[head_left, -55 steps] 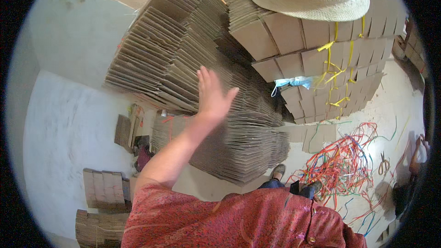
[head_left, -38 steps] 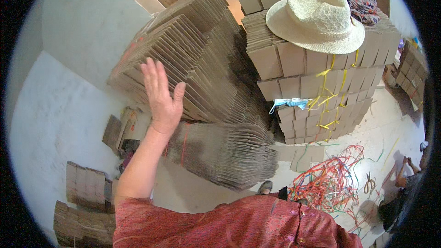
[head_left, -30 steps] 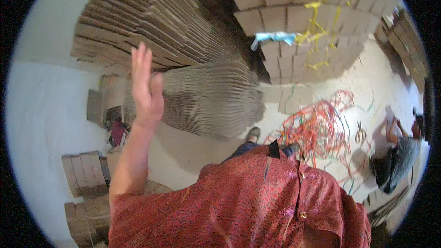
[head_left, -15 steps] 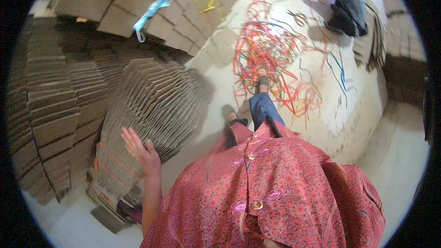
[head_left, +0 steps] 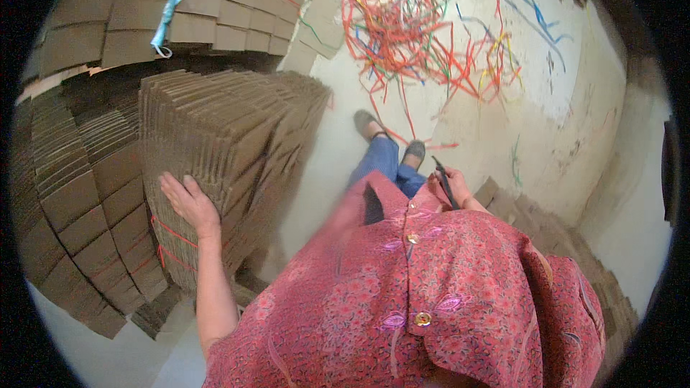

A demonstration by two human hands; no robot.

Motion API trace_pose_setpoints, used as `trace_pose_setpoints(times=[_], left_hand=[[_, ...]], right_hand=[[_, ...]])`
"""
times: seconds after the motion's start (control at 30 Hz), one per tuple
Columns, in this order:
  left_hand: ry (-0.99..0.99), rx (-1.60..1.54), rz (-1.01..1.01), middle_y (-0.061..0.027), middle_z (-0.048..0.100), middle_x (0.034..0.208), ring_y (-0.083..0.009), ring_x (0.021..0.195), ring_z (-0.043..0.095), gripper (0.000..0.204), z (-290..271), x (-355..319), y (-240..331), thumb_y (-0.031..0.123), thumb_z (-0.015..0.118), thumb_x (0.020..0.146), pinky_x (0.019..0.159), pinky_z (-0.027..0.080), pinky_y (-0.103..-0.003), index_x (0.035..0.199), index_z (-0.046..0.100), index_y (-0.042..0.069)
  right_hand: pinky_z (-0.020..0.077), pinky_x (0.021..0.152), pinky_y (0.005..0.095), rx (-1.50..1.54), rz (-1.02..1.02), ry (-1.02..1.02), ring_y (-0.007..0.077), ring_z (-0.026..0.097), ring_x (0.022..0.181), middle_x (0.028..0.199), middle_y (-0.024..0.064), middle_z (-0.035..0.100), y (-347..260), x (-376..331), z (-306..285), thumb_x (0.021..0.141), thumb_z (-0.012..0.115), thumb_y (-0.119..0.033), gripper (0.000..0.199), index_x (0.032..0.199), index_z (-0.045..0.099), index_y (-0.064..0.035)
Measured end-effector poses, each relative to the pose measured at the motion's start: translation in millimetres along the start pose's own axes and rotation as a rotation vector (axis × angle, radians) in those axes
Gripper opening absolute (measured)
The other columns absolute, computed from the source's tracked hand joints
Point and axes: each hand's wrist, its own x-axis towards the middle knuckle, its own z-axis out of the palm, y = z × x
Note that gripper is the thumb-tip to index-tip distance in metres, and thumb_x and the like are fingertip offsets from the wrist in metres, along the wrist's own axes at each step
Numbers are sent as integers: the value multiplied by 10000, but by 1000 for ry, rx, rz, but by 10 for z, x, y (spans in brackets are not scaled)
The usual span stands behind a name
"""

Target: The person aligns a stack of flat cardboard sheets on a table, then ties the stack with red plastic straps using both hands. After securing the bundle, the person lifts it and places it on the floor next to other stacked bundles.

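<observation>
My left hand (head_left: 190, 202) lies with fingers stretched out against the side of a tall stack of brown cardboard sheets (head_left: 237, 115). Red strapping (head_left: 176, 233) runs round the stack's lower part, just below that hand. In front of my red patterned top, my right hand (head_left: 456, 185) is closed round a slim dark tool (head_left: 444, 184) that points up and forward. Its exact kind does not show.
Ahead on the floor spreads a tangled heap of red, green and blue straps (head_left: 395, 21). More stacked cardboard (head_left: 79, 194) fills the left. A light-blue face mask (head_left: 167, 18) hangs over flat cardboard at the far left. Further cardboard (head_left: 568, 244) stands at my right.
My left hand now rests against the stack. My right hand has come into view with the dark tool. The view has shifted, and the crouching person has left it.
</observation>
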Motion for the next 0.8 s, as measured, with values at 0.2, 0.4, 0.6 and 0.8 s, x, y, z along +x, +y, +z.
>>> trace_pose_setpoints(times=[0.2, 0.4, 0.6, 0.8], left_hand=[[23, -40, 39, -218, 206, 1449, -338, 1350, 173, 602, 169, 54, -179, 399, 298, 964, 1104, 130, -388, 1375, 252, -38], [38, -120, 42, -210, 206, 1453, -322, 1357, 169, 580, 116, 41, -115, 366, 301, 963, 1112, 103, -381, 1374, 257, -41], [-105, -422, 777, -180, 234, 1453, -313, 1358, 183, 542, -132, -690, 840, 331, 365, 950, 1100, 134, -431, 1362, 312, -18], [-767, -438, 697, -180, 236, 1454, -314, 1360, 190, 489, 1185, -1323, 723, 192, 424, 927, 1097, 166, -378, 1371, 316, 17]], right_hand=[[472, 820, 391, -241, -92, 39, 335, 599, 923, 965, 190, 628, 1236, -274, 264, 816, 582, -268, 351, 1078, 602, -36], [481, 737, 346, -207, -368, 162, 274, 604, 846, 991, 185, 608, 1509, -477, 519, 804, 574, -148, 296, 1047, 597, 19], [479, 709, 318, 276, 148, 78, 187, 575, 817, 965, 130, 603, 1301, -737, 666, 910, 473, -220, 397, 1242, 462, -3], [474, 730, 316, 225, 89, 356, 197, 606, 806, 880, 128, 640, 1537, -920, 1025, 856, 551, -221, 346, 1088, 588, 33]])
